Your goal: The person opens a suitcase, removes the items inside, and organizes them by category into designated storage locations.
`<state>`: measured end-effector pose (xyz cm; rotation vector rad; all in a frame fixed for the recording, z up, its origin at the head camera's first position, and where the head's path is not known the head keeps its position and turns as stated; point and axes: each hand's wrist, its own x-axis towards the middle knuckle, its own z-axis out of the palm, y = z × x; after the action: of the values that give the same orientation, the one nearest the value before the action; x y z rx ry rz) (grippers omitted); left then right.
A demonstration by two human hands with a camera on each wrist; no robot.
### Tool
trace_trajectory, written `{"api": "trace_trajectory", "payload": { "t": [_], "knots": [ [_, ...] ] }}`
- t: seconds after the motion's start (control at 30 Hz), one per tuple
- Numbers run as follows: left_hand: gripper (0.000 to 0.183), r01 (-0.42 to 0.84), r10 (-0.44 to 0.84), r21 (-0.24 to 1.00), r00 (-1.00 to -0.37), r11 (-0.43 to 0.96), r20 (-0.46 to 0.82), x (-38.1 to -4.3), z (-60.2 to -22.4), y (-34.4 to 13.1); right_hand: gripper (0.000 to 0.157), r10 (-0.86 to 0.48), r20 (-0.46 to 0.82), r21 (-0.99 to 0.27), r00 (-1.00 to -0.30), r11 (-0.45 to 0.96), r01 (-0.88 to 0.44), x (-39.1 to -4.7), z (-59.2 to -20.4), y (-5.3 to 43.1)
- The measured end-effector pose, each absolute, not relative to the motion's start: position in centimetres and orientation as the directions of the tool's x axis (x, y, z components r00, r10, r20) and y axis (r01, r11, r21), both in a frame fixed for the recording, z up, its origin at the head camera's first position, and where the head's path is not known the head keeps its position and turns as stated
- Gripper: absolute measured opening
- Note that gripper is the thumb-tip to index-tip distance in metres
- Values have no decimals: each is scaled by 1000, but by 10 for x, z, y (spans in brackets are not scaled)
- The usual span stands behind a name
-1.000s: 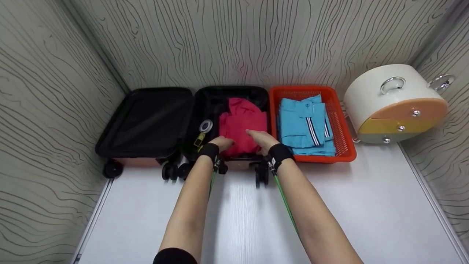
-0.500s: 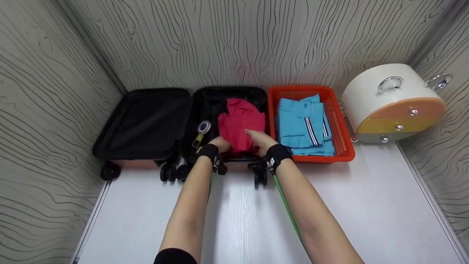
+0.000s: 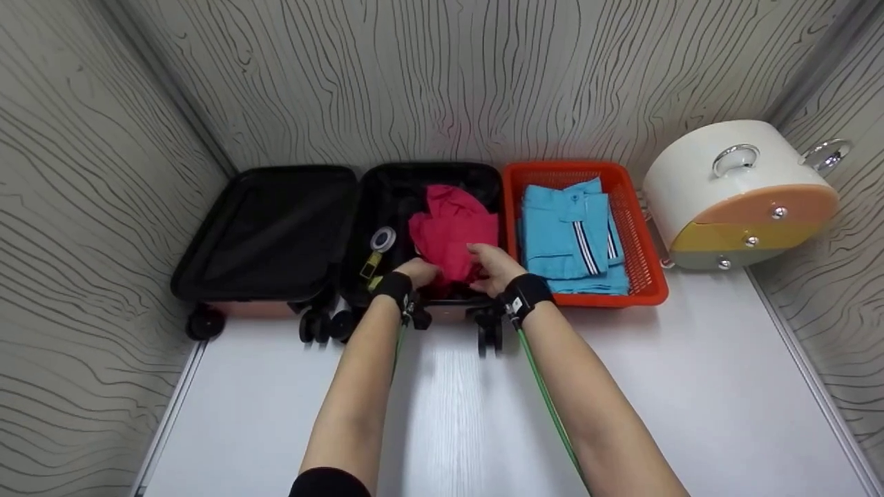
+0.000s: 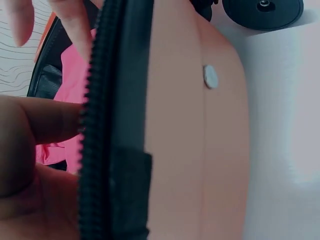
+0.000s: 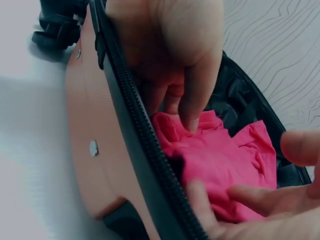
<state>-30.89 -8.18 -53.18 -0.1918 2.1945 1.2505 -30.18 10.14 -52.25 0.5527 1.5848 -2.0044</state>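
A pink garment [image 3: 452, 235] lies bunched in the right half of an opened suitcase [image 3: 395, 181], between my two hands. My left hand [image 3: 419, 272] reaches over the near rim. In the right wrist view its fingers [image 5: 197, 95] point down, fingertips at the garment's near edge. My right hand [image 3: 496, 268] is at the garment's near right side. Its fingers [image 5: 255, 197] are spread and loosely bent over the cloth, thumb apart. In the left wrist view the zippered rim [image 4: 115, 100] hides part of both hands.
A round white-and-blue item [image 3: 383, 239] and a small yellow-and-black item [image 3: 370, 265] lie left in the suitcase. Its black lid half [image 3: 269, 235] lies flat at left. An orange basket [image 3: 649, 286] holds folded blue clothes [image 3: 566, 235]. A white drawer box [image 3: 697, 166] stands at right.
The garment's near part has drawn inward and is more bunched. My right thumb and fingers have spread apart at the cloth's near edge, and my left hand has shifted slightly.
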Motion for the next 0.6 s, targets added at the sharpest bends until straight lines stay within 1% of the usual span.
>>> {"api": "trace_trajectory", "payload": {
  "t": [0.1, 0.17, 0.3, 0.33, 0.37, 0.43, 0.5, 0.53, 0.6],
  "knots": [
    [16, -431, 103, 741, -827, 515, -553, -310, -536, -83, 57, -145, -600, -776, -787, -134, 616, -303, -524, 101],
    [23, -432, 73, 740, -838, 516, -540, -311, -538, -84, 55, -145, -589, -781, -795, -150, 606, -303, -525, 100],
    [45, -394, 34, 715, -864, 577, -503, -312, -536, -86, 52, -117, -576, -775, -809, -237, 586, -301, -523, 97],
    [47, -395, 36, 727, -866, 561, -499, -311, -534, -86, 52, -106, -575, -775, -811, -246, 582, -301, -523, 97],
    [46, -419, 41, 752, -861, 508, -507, -310, -532, -86, 51, -92, -577, -776, -812, -248, 580, -300, -523, 96],
    [41, -476, 59, 796, -844, 374, -533, -308, -529, -86, 47, -70, -583, -773, -809, -258, 579, -301, -523, 95],
    [36, -541, 74, 805, -817, 245, -572, -308, -528, -86, 42, -64, -598, -763, -799, -259, 592, -300, -524, 96],
    [38, -546, 76, 800, -813, 250, -578, -308, -528, -86, 40, -65, -604, -757, -794, -264, 598, -300, -524, 97],
    [42, -529, 60, 783, -815, 327, -576, -310, -528, -86, 38, -70, -610, -747, -790, -282, 602, -300, -525, 98]
  ]
}}
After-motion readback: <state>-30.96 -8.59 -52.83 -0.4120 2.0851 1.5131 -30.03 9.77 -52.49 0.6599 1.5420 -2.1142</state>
